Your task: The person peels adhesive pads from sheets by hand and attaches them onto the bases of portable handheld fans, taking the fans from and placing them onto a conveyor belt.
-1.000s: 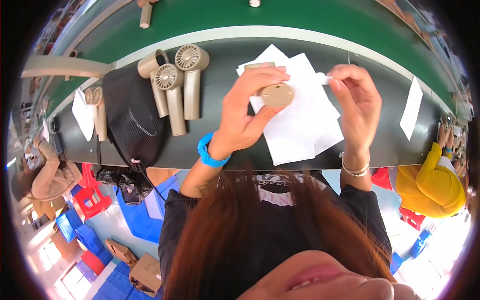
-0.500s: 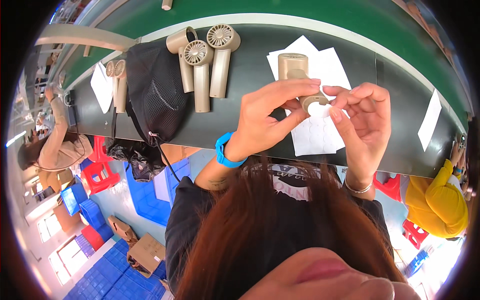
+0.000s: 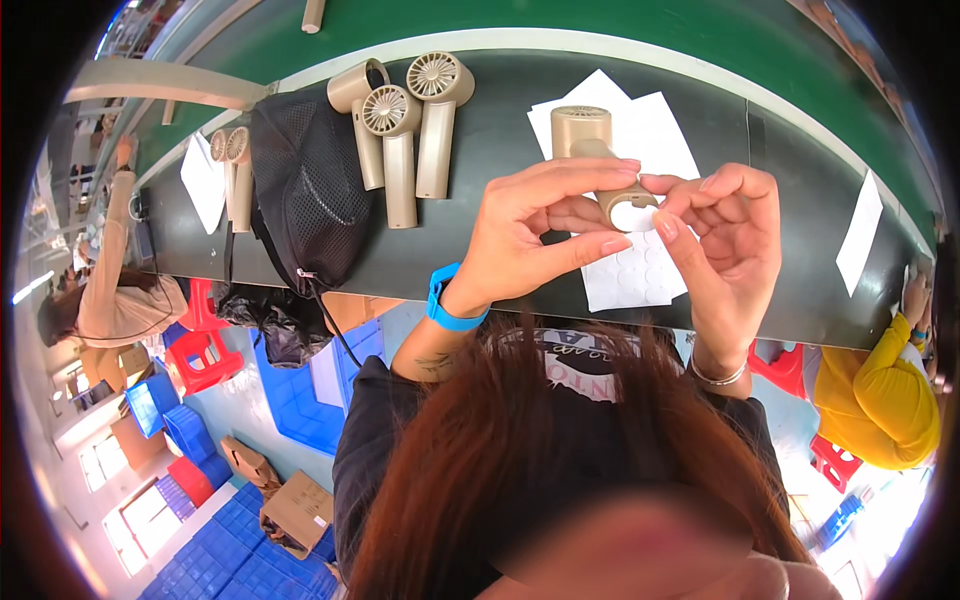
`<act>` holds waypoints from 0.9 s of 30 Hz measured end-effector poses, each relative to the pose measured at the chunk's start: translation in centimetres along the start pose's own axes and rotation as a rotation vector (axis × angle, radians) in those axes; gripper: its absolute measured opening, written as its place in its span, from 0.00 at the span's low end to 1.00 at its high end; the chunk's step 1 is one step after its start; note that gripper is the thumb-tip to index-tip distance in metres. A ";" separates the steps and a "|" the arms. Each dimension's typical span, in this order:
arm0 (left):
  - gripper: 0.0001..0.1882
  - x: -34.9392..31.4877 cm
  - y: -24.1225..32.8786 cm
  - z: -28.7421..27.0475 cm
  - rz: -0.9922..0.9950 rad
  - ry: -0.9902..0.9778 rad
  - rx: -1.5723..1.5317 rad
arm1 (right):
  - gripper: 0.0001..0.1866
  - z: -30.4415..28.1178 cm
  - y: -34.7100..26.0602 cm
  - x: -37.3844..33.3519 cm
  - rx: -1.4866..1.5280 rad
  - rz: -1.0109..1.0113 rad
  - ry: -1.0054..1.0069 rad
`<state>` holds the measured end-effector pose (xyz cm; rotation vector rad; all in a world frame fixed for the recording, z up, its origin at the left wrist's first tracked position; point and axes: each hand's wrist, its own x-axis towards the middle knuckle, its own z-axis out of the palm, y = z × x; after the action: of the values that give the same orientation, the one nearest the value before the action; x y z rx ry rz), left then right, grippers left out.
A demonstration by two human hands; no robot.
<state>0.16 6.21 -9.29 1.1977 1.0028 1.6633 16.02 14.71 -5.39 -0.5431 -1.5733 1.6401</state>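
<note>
A beige handheld fan lies with its round head away from me and its handle end toward me. My left hand grips the handle, fingers over the top and thumb stretched along below its end. A round white sticker covers part of the handle's end face. My right hand has thumb and forefinger closed at the right edge of this sticker, its other fingers curled. Under the hands lie white sheets, the nearest a sheet of round white stickers.
Left on the dark table stand three beige fans, a black mesh bag and two more fans. A green belt runs behind. Another white sheet lies right. Co-workers sit at both sides, one in a yellow top.
My left thumb has straightened and slid down off the handle's end. The sticker's white face shows a little differently. A beige piece on the green belt has shifted left.
</note>
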 end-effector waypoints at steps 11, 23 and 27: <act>0.22 0.2 -0.1 0.3 -0.014 0.025 -0.012 | 0.17 -0.2 0.0 0.0 -0.014 -0.002 -0.005; 0.21 0.0 -0.3 0.6 -0.020 0.047 -0.006 | 0.18 -0.2 0.0 -0.1 -0.065 -0.040 0.001; 0.20 -0.2 -0.1 0.8 -0.028 0.056 0.011 | 0.18 0.1 -0.1 -0.2 -0.118 -0.063 0.011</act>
<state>0.97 6.18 -9.25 1.1453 1.0597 1.6791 16.09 14.53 -5.32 -0.5575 -1.6694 1.5024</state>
